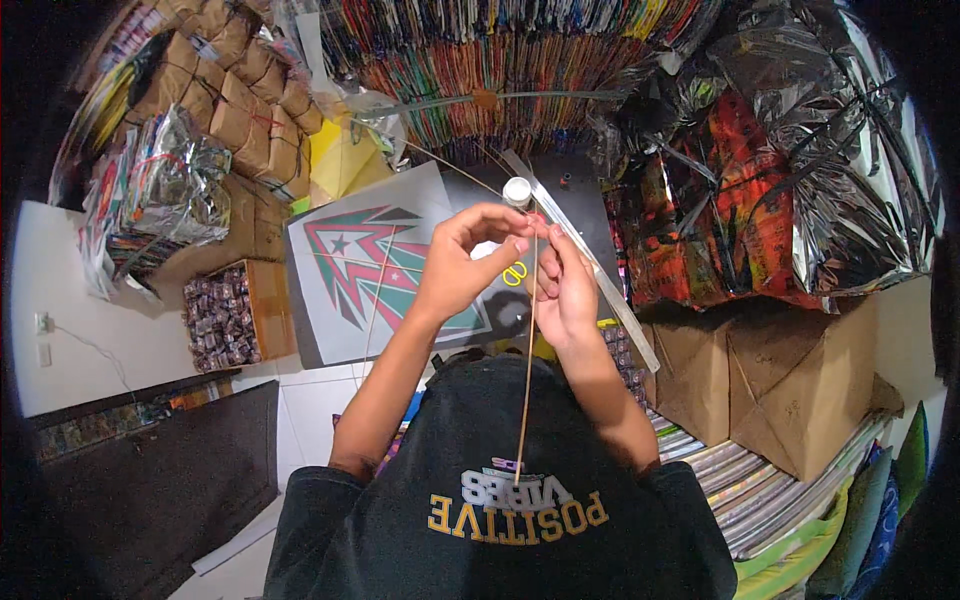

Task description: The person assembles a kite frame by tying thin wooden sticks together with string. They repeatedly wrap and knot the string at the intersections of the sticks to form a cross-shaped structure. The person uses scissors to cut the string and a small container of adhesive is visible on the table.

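A thin bamboo stick (528,370) runs from my fingertips down over the front of my dark shirt. My left hand (465,255) is closed, thumb and fingertips pinched at the stick's upper end. Right beside it my right hand (567,290) grips the same stick, its fingers curled around it. Below the hands lies a sheet (345,310) with a red, green and black star pattern, thin sticks crossing over it. Yellow-handled scissors (514,275) show between my hands. A white spool or small round container (517,190) stands just beyond my fingertips.
A long metal ruler (610,290) slants along the right of the dark work table (585,195). Stacked folded plastic packs (480,70) fill the back. Brown wrapped bundles (245,115) and a box of small packets (270,310) are at left; cardboard boxes (775,380) at right.
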Demonstrator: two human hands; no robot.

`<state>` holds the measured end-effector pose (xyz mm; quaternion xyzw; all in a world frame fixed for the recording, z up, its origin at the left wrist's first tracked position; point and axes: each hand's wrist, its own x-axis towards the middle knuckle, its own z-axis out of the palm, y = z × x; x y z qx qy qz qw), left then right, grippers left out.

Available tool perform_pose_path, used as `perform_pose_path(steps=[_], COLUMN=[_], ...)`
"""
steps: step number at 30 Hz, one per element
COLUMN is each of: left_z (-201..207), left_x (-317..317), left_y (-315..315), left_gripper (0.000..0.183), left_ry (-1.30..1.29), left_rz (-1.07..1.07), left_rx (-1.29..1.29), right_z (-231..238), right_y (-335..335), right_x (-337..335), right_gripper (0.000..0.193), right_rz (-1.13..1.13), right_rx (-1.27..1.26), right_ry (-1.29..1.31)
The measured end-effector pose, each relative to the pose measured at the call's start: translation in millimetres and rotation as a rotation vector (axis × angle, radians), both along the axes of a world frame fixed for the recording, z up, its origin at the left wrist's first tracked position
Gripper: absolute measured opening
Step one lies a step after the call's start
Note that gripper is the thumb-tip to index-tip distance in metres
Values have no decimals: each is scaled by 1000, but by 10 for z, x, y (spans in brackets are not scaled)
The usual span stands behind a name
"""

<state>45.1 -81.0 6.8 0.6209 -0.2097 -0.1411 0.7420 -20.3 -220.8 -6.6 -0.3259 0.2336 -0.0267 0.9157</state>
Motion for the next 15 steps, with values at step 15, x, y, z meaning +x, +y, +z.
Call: perform_pose_path(steps=[15], left_z=[-161], left_x=[34], left_y=[64], left_gripper=[23], left_ry=[-215], left_rz=[134], left_rx=[214], right_z=[-106], right_y=[-72], right_x=[-9], right_gripper=[33], right_rz=[124], right_rx=[304], right_ry=[-31])
